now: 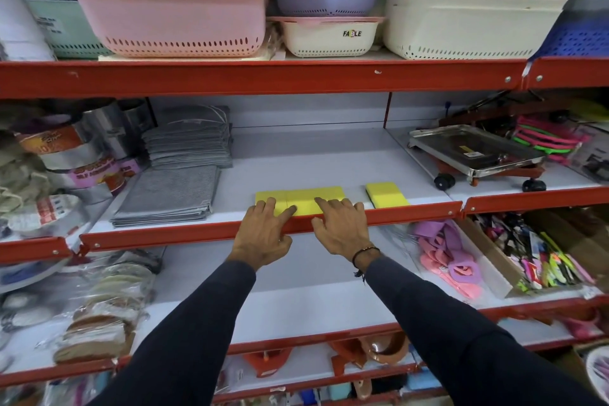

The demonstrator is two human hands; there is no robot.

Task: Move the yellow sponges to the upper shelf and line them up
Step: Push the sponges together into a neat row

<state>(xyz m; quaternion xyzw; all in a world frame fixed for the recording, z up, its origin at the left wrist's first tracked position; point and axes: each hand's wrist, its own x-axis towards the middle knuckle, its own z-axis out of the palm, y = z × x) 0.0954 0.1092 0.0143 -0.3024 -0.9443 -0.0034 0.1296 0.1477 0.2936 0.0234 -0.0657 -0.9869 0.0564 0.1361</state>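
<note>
- Row of yellow sponges (301,199) at the shelf (296,155) front edge.
- Left hand (263,231) and right hand (342,227), fingers spread, rest on the row, gripping nothing.
- Separate yellow sponge (386,195) lies just right.

Both hands flat, fingers spread, on a row of yellow sponges (301,199) at front edge of the shelf (329,158). L hand (263,231) on left part of row, R hand (341,229) on right part. Sponges in row touch edge to edge. One more yellow sponge (386,194) sits apart, to the right. Gray cloth stack (168,196) left.
</note>
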